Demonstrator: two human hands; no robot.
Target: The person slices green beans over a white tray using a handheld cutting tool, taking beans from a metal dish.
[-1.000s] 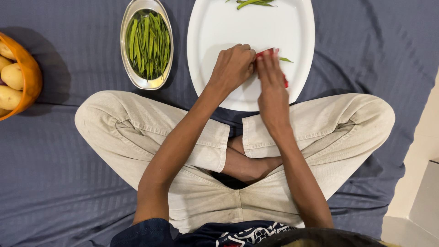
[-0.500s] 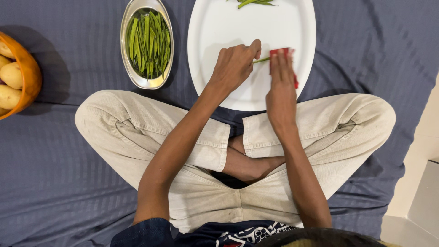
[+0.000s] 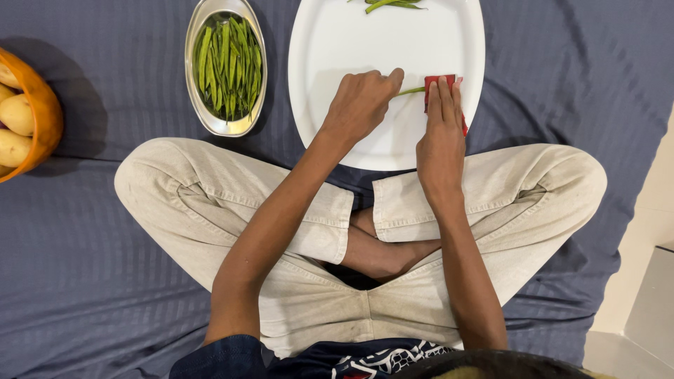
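Far left edge: orange bowl [image 3: 43,112] with pale yellow potatoes [image 3: 15,116], partly cut off by the frame. Upper left of centre: oval steel dish [image 3: 199,98] full of long green beans [image 3: 228,60]. Top centre: big white oval plate [image 3: 330,49] on dark blue cloth [image 3: 105,267], a few cut bean pieces [image 3: 390,4] at its top rim. Left hand [image 3: 359,105] over plate's lower middle, fingers curled tight, pinching one end of a single green bean [image 3: 411,90]; bean lies flat on the plate, sticks out rightward from the thumb tip. Its far end meets a red-handled tool [image 3: 442,84] just right of it; blade hidden, can't tell if it touches the bean. Right hand [image 3: 441,137] lower right of plate, fingers straight and pressed together, laid flat over the red handle, clamping it down. Bean sits between the two hands, upper centre of frame. Person cross-legged in beige trousers [image 3: 210,196], knees either side below the plate. Pale floor [image 3: 653,231] at right edge.
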